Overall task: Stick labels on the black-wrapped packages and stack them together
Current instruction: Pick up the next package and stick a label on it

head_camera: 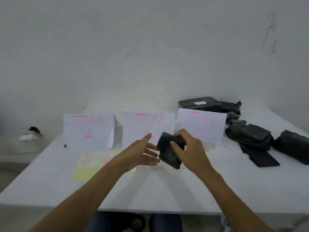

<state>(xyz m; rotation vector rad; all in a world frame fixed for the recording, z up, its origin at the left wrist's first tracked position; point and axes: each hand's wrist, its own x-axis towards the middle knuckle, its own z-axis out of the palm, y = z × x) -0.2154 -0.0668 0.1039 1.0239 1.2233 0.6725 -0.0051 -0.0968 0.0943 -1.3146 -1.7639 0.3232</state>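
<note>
the right hand (187,148) grips a small black-wrapped package (168,154) above the table (50,181) centre; the left hand (142,154), fingers spread, touches its nine o'clock edge. it looks light, soft and slick: better pinched across its short edges.

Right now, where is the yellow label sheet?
In the head view, the yellow label sheet lies flat on the white table, left of centre, in front of the "TIM A" paper sign and partly hidden under the left forearm.
</note>
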